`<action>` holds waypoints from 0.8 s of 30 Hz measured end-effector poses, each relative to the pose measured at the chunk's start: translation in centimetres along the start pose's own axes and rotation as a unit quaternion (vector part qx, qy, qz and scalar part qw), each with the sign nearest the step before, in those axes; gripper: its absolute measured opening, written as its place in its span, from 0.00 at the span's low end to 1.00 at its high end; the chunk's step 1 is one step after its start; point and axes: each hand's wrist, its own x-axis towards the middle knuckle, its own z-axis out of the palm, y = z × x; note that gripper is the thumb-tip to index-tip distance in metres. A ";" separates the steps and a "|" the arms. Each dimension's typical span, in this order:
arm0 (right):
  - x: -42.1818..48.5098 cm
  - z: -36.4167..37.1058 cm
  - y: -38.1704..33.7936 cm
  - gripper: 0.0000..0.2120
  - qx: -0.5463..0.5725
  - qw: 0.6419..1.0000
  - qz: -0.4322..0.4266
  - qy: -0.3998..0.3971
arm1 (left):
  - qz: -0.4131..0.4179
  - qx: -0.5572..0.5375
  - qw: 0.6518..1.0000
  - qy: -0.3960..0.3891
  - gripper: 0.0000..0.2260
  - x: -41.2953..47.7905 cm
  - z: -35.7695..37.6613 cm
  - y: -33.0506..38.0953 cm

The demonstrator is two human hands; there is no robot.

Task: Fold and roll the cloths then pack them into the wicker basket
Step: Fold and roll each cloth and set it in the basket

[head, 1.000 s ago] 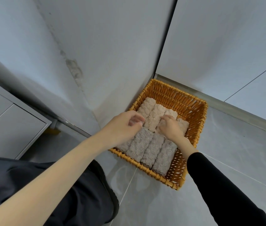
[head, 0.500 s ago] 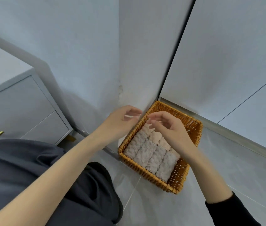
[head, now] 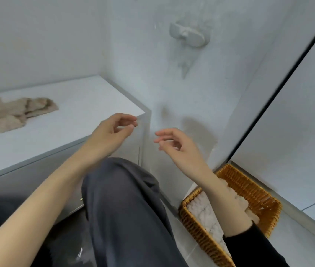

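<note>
A crumpled heap of loose cloths (head: 8,114) lay at the far left on the white counter (head: 79,105), well apart from both hands. The left hand (head: 112,130) hung above the counter's near corner, its fingers loosely curled with thumb and fingertips close together, holding nothing. Below it a knee in grey trousers (head: 125,209) filled the near middle. The right hand (head: 177,145) floated just right of the left, fingers relaxed and slightly apart, also holding nothing. At the near right the wicker basket (head: 257,189) sat on the floor against the wall, with rolled cloths (head: 201,211) packed inside it; the right forearm crossed in front of them.

The likely trouble was at the heap. The cloths were tangled together, so a quick grab could lift two at once or drag the rest toward the counter edge. The reach to the left was long and started from a low crouch. The right forearm was over the basket, so a careless swing could brush the rolls and loosen them.

A second earlier both hands were down in the basket on the rolls, and half a second earlier they were just above it. By this moment they had risen clear. The view had swung up and left, bringing the counter and heap into sight and sending the basket to the near right corner.
</note>
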 end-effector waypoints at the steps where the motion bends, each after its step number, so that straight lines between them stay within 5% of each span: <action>1: 0.8 0.8 -0.8 0.09 0.003 1.000 -0.004 -0.002 | -0.003 0.002 1.000 0.019 0.09 -0.3 -1.6 0.0; 14: 9.2 12.4 -7.4 0.10 0.032 0.996 -0.049 -0.068 | -0.024 0.056 0.971 0.229 0.12 -4.0 -16.8 -3.3; 24: 14.2 18.9 -5.5 0.11 -0.016 0.993 -0.042 -0.106 | -0.119 0.313 0.928 0.165 0.23 -2.1 -20.6 -8.4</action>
